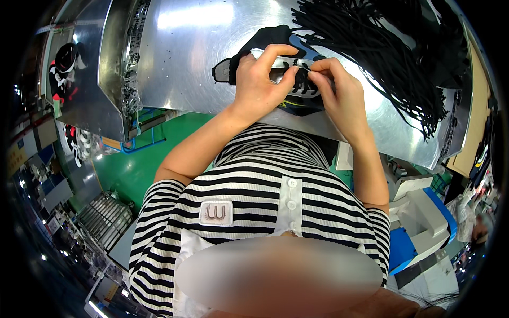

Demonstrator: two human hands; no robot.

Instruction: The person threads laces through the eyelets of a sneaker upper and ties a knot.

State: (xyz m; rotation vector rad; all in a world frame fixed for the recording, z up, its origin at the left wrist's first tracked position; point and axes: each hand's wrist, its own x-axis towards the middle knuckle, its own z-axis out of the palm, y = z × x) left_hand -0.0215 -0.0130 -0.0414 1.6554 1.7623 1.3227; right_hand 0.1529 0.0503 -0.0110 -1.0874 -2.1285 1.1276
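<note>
A dark shoe upper (265, 40) lies on the metal table in front of me, with blue patches, a pale lacing strip and a grey tab at its left end. Black shoelace (302, 79) runs through several eyelets along the strip. My left hand (262, 85) grips the upper from the left, its index finger and thumb bent over the lacing and its other fingers mostly hidden. From the right, the thumb and index finger of my right hand (339, 90) pinch together on the lace beside the eyelets.
A big heap of loose black laces (371, 47) spreads over the right part of the metal table (180, 63). Left of it stands a metal partition (119, 47). A white and blue machine (424, 222) is at my right, and a metal rack (108, 217) stands on the green floor behind left.
</note>
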